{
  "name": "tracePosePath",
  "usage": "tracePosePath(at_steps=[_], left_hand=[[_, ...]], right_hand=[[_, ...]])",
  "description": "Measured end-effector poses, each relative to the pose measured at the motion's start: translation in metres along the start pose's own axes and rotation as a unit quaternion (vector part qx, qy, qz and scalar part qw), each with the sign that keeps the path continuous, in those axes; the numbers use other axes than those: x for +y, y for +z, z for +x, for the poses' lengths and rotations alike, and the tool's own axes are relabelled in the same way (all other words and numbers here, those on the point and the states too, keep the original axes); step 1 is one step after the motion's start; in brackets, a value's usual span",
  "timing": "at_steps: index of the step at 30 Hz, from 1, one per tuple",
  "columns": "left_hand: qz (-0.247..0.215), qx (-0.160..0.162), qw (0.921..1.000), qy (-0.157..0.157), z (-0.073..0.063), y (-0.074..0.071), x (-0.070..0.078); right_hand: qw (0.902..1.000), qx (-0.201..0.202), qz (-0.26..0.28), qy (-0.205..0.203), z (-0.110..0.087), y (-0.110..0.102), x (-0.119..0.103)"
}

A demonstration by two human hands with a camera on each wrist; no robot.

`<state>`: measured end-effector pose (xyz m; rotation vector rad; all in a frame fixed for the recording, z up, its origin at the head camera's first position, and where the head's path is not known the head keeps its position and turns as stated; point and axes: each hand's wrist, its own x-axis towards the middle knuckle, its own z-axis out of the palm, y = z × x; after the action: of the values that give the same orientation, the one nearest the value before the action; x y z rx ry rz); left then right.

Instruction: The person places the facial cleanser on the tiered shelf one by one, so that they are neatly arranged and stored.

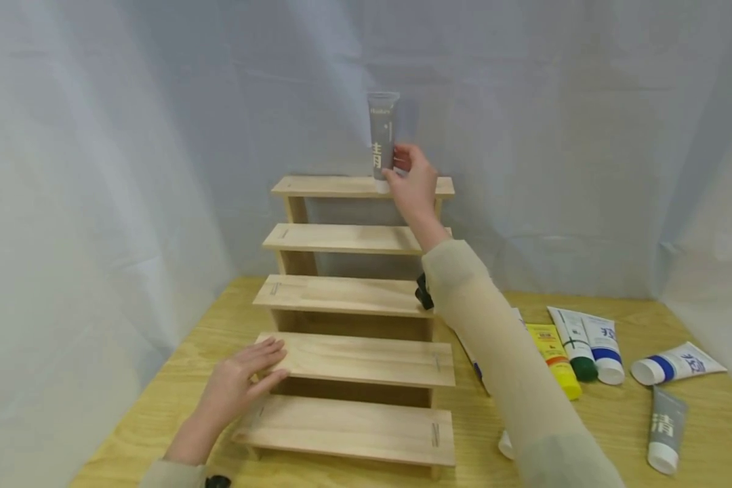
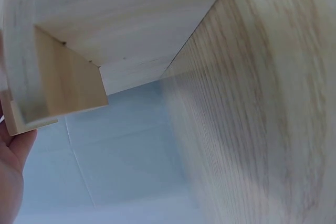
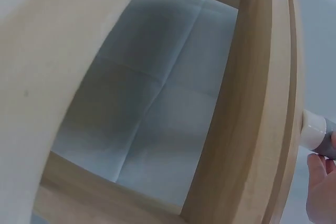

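Observation:
A grey squeeze tube (image 1: 381, 135) with pale lettering stands upright, white cap down, at the top step of a wooden tiered stand (image 1: 354, 293). My right hand (image 1: 416, 183) pinches its lower part from the right, thumb in front. In the right wrist view the tube's white cap (image 3: 313, 130) meets the top board's surface, with fingertips (image 3: 317, 169) beside it. Lower down, my left hand (image 1: 240, 379) rests on the left end of the second step from the bottom, fingers extended over the board and thumb (image 2: 23, 145) along its front edge.
Right of the stand lie a yellow tube (image 1: 552, 356), a white tube with a green cap (image 1: 575, 342), white tubes with blue bands (image 1: 604, 346) and another grey tube (image 1: 667, 430). A white cap (image 1: 505, 444) shows beside the right sleeve. Pale sheeting (image 1: 555, 169) hangs behind.

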<state>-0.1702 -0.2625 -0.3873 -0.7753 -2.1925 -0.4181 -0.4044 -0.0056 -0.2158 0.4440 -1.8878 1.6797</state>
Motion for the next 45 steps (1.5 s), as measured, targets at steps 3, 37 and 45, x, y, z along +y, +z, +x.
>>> tracePosePath(at_steps=[3, 37, 45], left_hand=[[0.001, 0.001, 1.0000, 0.000, 0.000, 0.000, 0.000], [0.009, 0.002, 1.0000, -0.003, -0.004, -0.001, 0.002], [0.006, 0.003, 1.0000, 0.003, -0.004, 0.001, 0.002]], right_hand=[[0.9996, -0.013, -0.025, -0.007, -0.013, -0.007, -0.018], [0.9556, -0.057, -0.288, 0.023, -0.030, 0.002, -0.030], [0.9445, -0.051, -0.323, 0.027, -0.028, 0.003, -0.028]])
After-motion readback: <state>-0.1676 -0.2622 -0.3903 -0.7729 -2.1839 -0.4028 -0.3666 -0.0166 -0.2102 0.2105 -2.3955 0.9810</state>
